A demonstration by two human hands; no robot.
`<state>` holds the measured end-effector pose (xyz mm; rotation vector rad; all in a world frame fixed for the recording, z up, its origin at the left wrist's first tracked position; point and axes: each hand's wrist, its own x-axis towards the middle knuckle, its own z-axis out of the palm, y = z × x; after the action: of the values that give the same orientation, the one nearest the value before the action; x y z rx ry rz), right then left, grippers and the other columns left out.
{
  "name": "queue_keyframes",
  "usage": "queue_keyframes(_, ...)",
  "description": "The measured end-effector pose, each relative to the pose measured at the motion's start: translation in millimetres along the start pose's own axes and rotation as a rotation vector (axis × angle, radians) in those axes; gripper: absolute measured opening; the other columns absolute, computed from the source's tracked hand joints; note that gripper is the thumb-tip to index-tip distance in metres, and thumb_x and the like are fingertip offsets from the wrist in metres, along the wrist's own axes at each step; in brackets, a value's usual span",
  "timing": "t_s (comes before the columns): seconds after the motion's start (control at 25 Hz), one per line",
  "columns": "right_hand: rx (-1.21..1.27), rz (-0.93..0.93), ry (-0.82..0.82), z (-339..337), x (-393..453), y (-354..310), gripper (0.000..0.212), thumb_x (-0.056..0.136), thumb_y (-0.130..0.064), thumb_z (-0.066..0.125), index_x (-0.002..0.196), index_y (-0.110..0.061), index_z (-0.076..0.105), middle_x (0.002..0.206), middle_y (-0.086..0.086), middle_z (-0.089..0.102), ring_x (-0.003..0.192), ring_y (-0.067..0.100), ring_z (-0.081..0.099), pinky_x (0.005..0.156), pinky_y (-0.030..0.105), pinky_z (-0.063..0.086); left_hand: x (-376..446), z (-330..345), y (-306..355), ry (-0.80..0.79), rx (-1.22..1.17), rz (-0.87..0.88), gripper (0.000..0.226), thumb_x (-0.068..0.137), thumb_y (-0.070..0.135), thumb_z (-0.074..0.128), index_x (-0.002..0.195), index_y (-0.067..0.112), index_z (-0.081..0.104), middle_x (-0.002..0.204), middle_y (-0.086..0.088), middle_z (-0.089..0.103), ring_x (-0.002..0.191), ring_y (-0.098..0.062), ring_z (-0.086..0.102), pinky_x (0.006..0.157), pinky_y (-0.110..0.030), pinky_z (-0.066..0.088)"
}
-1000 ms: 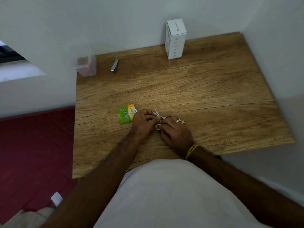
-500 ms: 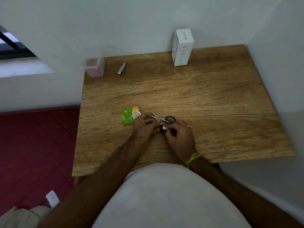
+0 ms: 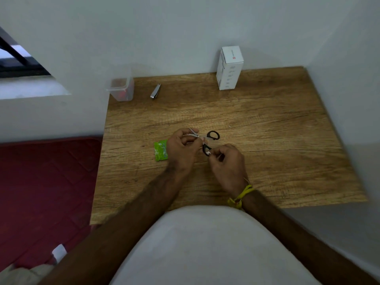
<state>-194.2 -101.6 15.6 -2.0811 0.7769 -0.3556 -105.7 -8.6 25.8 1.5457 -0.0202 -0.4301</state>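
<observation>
Small scissors (image 3: 212,135) with black handle loops hang spread open just above the wooden table (image 3: 267,140). My left hand (image 3: 181,150) grips them near the pivot, and the blade tips stick out past its fingers. My right hand (image 3: 228,165) has its fingers curled and pinches a small white bit (image 3: 209,153) beside the lower handle loop. A green sachet (image 3: 161,150) lies flat on the table, partly hidden by my left hand.
At the back of the table stand a white carton (image 3: 229,68), a metal nail clipper (image 3: 155,91) and a clear plastic tub (image 3: 121,87). White walls close the back and right sides. A red mat (image 3: 45,182) covers the floor to the left.
My right hand has drawn back off the scissors toward me, uncovering the black handles. My left hand keeps its hold. The camera view has tilted.
</observation>
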Motion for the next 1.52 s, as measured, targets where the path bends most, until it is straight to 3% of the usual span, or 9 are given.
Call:
queue_keyframes(0.16,0.171,0.18,-0.111,-2,19,-11,0.008,0.087,-0.018,0.071,0.082,-0.016,0.077,0.073,-0.002,0.069,0.065,0.008,0.059,0.06,0.025,0.047,4,2,6,0.044,0.002,0.043,0.019,0.085,-0.007,0.069,0.094,0.009,0.062,0.088,-0.022,0.073,0.08,-0.035,0.074,0.068,-0.05,0.062)
queue_keyframes(0.36,-0.031,-0.044,-0.181,-13,23,-9,0.006,0.086,-0.01,0.07,0.081,-0.013,0.074,0.079,-0.004,0.064,0.069,0.006,0.055,0.062,0.025,0.044,7,3,7,0.05,0.072,0.093,0.02,0.084,-0.006,0.071,0.095,0.009,0.064,0.086,-0.017,0.073,0.077,-0.029,0.075,0.067,-0.049,0.063)
queue_keyframes(0.52,0.344,0.303,-0.158,1,28,-16,0.006,0.087,-0.009,0.073,0.083,-0.006,0.077,0.086,0.007,0.075,0.08,0.013,0.068,0.074,0.029,0.054,6,0,2,0.09,0.153,0.127,0.02,0.083,0.0,0.076,0.099,0.004,0.065,0.091,-0.012,0.074,0.08,-0.022,0.075,0.07,-0.049,0.062)
queue_keyframes(0.6,0.357,0.291,-0.183,4,26,-17,0.007,0.088,-0.011,0.073,0.086,-0.006,0.077,0.085,0.004,0.075,0.079,0.01,0.067,0.072,0.025,0.053,5,-4,4,0.122,0.185,0.132,0.02,0.083,0.001,0.076,0.099,0.002,0.065,0.087,-0.008,0.074,0.077,-0.018,0.075,0.07,-0.047,0.062)
queue_keyframes(0.76,0.048,-0.048,-0.353,-8,27,-7,0.009,0.09,-0.011,0.069,0.091,-0.009,0.077,0.088,-0.001,0.07,0.083,0.015,0.065,0.073,0.031,0.052,1,-6,6,0.105,0.222,0.114,0.02,0.083,0.0,0.075,0.1,0.003,0.064,0.084,-0.008,0.075,0.076,-0.019,0.075,0.07,-0.046,0.063)
queue_keyframes(0.96,-0.304,-0.45,-0.48,-16,32,0,0.015,0.091,-0.008,0.061,0.101,-0.006,0.073,0.103,0.008,0.063,0.098,0.025,0.058,0.078,0.03,0.041,6,-7,10,0.041,0.283,0.082,0.019,0.082,-0.003,0.073,0.096,0.004,0.064,0.079,-0.011,0.075,0.071,-0.02,0.075,0.067,-0.045,0.063)
queue_keyframes(1.2,-0.537,-0.915,-0.503,-30,37,3,0.021,0.087,-0.011,0.055,0.099,-0.011,0.071,0.102,0.008,0.066,0.086,0.029,0.062,0.069,0.035,0.051,20,-8,12,-0.142,0.435,0.009,0.019,0.079,-0.003,0.075,0.094,0.007,0.07,0.075,-0.012,0.074,0.071,-0.024,0.074,0.07,-0.047,0.063)
queue_keyframes(1.36,-0.699,-1.178,-0.598,-29,42,-1,0.02,0.078,-0.01,0.069,0.097,-0.014,0.072,0.105,0.006,0.066,0.089,0.026,0.066,0.066,0.034,0.057,35,-6,17,-0.297,0.583,-0.137,0.014,0.076,-0.001,0.075,0.086,0.008,0.077,0.085,-0.008,0.076,0.084,-0.02,0.073,0.079,-0.038,0.062)
queue_keyframes(1.52,-0.752,-1.297,-0.614,-31,52,-7,0.019,0.078,-0.009,0.066,0.094,-0.016,0.073,0.104,0.004,0.066,0.088,0.024,0.064,0.067,0.035,0.057,46,-2,18,-0.379,0.663,-0.394,0.007,0.078,0.003,0.073,0.082,-0.002,0.076,0.082,-0.016,0.074,0.075,-0.023,0.069,0.068,-0.034,0.056)
